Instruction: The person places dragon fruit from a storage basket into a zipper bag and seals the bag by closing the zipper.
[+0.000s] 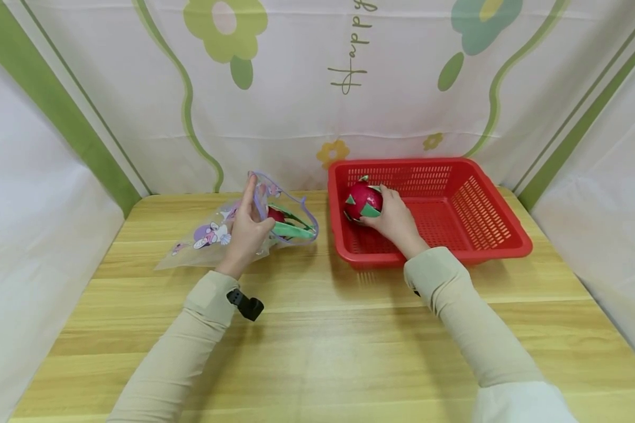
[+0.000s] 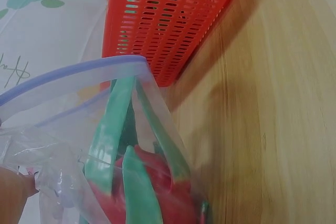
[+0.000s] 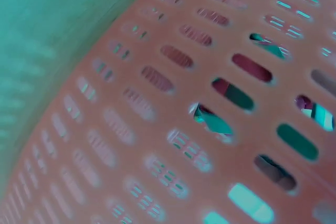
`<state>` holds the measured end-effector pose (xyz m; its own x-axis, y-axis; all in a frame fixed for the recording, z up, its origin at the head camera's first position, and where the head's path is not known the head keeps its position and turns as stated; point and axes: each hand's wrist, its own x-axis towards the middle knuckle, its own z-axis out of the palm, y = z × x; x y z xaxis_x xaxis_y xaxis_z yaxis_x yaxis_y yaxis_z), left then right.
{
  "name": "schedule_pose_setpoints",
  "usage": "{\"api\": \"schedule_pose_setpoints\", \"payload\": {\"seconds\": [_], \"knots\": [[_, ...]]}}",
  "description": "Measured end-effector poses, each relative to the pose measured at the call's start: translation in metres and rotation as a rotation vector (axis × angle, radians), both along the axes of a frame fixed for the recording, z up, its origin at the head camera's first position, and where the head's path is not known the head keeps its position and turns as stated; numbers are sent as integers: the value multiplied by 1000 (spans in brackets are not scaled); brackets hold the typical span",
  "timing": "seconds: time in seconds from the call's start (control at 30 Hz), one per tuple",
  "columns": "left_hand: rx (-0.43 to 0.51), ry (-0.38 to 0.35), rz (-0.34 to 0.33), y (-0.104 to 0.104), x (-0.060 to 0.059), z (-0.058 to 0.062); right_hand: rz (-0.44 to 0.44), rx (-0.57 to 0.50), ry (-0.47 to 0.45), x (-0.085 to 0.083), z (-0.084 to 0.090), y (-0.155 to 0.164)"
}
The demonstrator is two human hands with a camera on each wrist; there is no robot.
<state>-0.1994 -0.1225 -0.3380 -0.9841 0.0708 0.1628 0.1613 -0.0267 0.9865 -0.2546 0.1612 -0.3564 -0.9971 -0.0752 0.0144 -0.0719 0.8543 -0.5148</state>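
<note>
Inside the red basket [image 1: 487,235], the right hand [image 1: 394,220] curls its fingers [image 1: 386,194] around a red-and-green dragon fruit [image 1: 362,201] by the left wall. Left of the basket, the left hand [image 1: 246,232] pinches the rim of a clear plastic bag [image 1: 211,238] holding another dragon fruit [image 2: 152,192], which lies on the wooden bench [image 1: 317,329].

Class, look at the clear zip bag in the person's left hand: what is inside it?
Inside the zip bag lies one red dragon fruit with green scales, seen through the plastic. The left hand covers part of the bag, so anything behind it stays hidden.
</note>
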Motion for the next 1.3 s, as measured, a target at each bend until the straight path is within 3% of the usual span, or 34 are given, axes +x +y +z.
{"api": "schedule_pose_setpoints", "payload": {"seconds": [0.33,0.6,0.83,1.03,1.17,1.3], "knots": [[-42,7,-3,-3,1,0,-85,-32,21,-2,-1,3],[-78,-20,4,-4,1,2,-158,-150,24,0,4,7],[-78,-32,-8,-6,2,3,-197,-244,44,3,18,12],[-78,-32,-12,-5,1,3,-230,-399,37,10,35,20],[-64,-35,-20,-5,0,3,-218,-489,34,16,45,23],[-39,-22,-31,-5,0,4,-151,-533,28,20,54,20]]}}
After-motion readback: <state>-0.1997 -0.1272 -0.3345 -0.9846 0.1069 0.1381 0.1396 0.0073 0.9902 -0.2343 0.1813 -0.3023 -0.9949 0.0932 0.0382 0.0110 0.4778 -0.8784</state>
